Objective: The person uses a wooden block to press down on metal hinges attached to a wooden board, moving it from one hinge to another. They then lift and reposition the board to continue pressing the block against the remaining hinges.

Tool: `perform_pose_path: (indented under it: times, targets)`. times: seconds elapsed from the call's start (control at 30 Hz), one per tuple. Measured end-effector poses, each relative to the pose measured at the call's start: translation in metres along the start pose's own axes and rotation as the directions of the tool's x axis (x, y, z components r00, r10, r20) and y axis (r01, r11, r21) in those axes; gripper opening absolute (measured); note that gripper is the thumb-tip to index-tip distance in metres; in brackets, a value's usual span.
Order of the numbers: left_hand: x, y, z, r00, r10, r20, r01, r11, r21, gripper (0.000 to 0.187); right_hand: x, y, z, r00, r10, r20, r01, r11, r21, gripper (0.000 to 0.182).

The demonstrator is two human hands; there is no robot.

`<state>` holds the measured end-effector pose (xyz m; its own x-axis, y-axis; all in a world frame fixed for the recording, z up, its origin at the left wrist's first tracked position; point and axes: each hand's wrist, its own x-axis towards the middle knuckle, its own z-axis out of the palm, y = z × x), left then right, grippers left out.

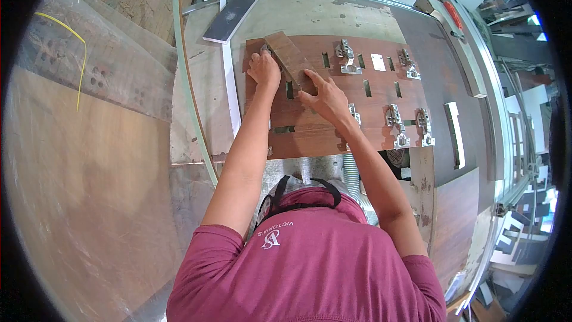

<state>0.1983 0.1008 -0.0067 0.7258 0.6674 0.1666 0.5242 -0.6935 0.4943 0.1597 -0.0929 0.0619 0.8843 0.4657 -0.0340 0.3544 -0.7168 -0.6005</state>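
Observation:
A reddish-brown wooden panel (322, 119) with rectangular slots lies flat in front of me. On it sits a short wooden board (291, 58), slanting from the panel's far left corner towards its middle. My right hand (328, 98) holds the near end of this board between thumb and fingers. At the far left corner, my left hand (264, 70) is closed, fingertips together at a small metal piece mostly hidden beside the board's far end. Several metal cabinet hinges stand on the panel, among them one hinge (347, 56) at the back and another (397, 125) at the front.
A dark grey board (232, 19) and a white strip (231, 86) lie left of the panel. To the right are a pale slotted bar (454, 135) and a brown board (457, 214). Plastic sheeting (89, 173) covers boards at far left. A ribbed hose (351, 176) hangs below the panel.

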Motion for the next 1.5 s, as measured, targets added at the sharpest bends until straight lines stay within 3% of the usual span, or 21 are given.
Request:
perform_pose_path:
  times: [0.63,0.73,0.8,0.83,0.9,0.93,0.97,1.07,1.17,1.23,1.33,1.5]
  targets:
    - [0.006,-0.009,0.016,1.000,0.002,-0.013,-0.002,0.999,0.048,0.029,0.002,-0.003,-0.012,0.999,-0.032,0.028,0.031,0.999,0.007,0.070]
    - [0.005,-0.016,0.023,0.997,0.047,-0.054,-0.045,0.998,0.035,0.025,-0.007,0.002,-0.018,0.999,-0.048,0.013,0.047,0.995,0.087,0.069]
    - [0.001,-0.015,0.023,0.990,0.093,-0.104,-0.097,0.995,-0.029,0.028,-0.015,0.007,-0.028,0.988,-0.105,-0.117,0.122,0.982,0.146,0.063]
    - [0.002,-0.015,0.018,0.990,0.099,-0.102,-0.102,0.994,-0.028,0.028,-0.018,0.010,-0.037,0.988,-0.100,-0.121,0.118,0.982,0.147,0.063]
    - [0.005,-0.012,0.006,0.995,0.091,0.048,-0.091,0.996,-0.008,0.035,-0.023,0.019,-0.058,0.987,-0.066,-0.147,0.091,0.981,0.173,0.063]
    - [-0.001,0.000,0.000,0.998,0.051,-0.041,-0.047,0.994,0.104,0.038,-0.024,0.029,-0.068,0.984,-0.063,-0.167,0.094,0.979,0.180,0.063]
    - [-0.007,0.012,-0.007,0.998,0.053,-0.039,-0.049,0.993,0.104,0.038,-0.024,0.040,-0.077,0.984,-0.061,-0.168,0.092,0.979,0.180,0.063]
    - [-0.019,0.051,-0.001,0.927,0.246,-0.283,-0.229,0.969,0.092,0.043,-0.022,0.074,-0.102,0.982,0.025,-0.187,0.025,0.965,0.260,0.063]
    - [-0.035,0.107,0.012,0.940,0.342,-0.008,-0.336,0.919,-0.206,0.044,-0.023,0.099,-0.117,0.971,0.079,-0.227,-0.036,0.982,0.185,0.063]
    - [-0.044,0.142,0.027,0.928,0.260,0.269,-0.180,0.940,-0.289,0.048,-0.022,0.110,-0.124,0.966,0.053,-0.252,-0.025,0.993,0.116,0.062]
    - [-0.046,0.166,0.057,0.918,0.278,0.283,-0.211,0.947,-0.243,0.049,-0.022,0.126,-0.133,0.984,0.082,-0.158,-0.074,0.996,0.058,0.060]
    - [-0.039,0.168,0.082,0.902,0.176,0.395,-0.103,0.974,-0.200,0.046,-0.017,0.149,-0.135,0.991,0.049,-0.122,-0.046,0.999,0.026,0.063]
